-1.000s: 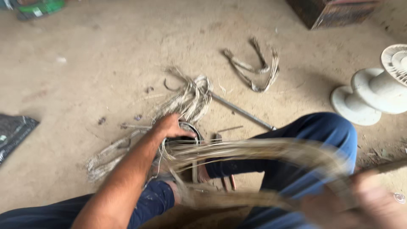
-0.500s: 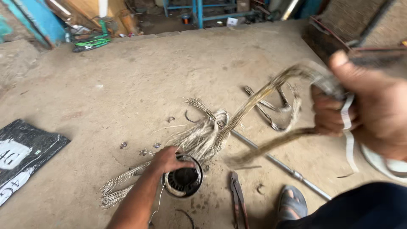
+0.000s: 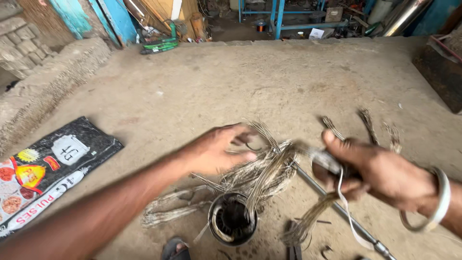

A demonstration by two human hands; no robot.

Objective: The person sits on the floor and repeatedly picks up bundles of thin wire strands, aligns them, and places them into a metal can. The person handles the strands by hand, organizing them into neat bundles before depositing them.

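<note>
My right hand (image 3: 373,171) grips a thick bundle of pale wire strands (image 3: 269,166) that runs down into a dark round metal core (image 3: 232,218) standing on the floor. A thin white strip hangs from the same fist. My left hand (image 3: 219,149) is lifted off the core, fingers spread, reaching toward the bundle just left of it and holding nothing. More loose wire loops (image 3: 168,209) trail from the core across the floor to the left.
A long metal rod (image 3: 337,204) lies on the concrete floor under my right hand. Bent wire pieces (image 3: 365,120) lie beyond. A black printed bag (image 3: 53,166) lies at the left. A low block wall (image 3: 43,82) stands far left, a dark box (image 3: 440,72) at right, workshop clutter behind.
My left hand has risen from the core and opened toward the bundle. My right hand has dropped lower and nearer the core with the wire bundle. The view has tilted up.
</note>
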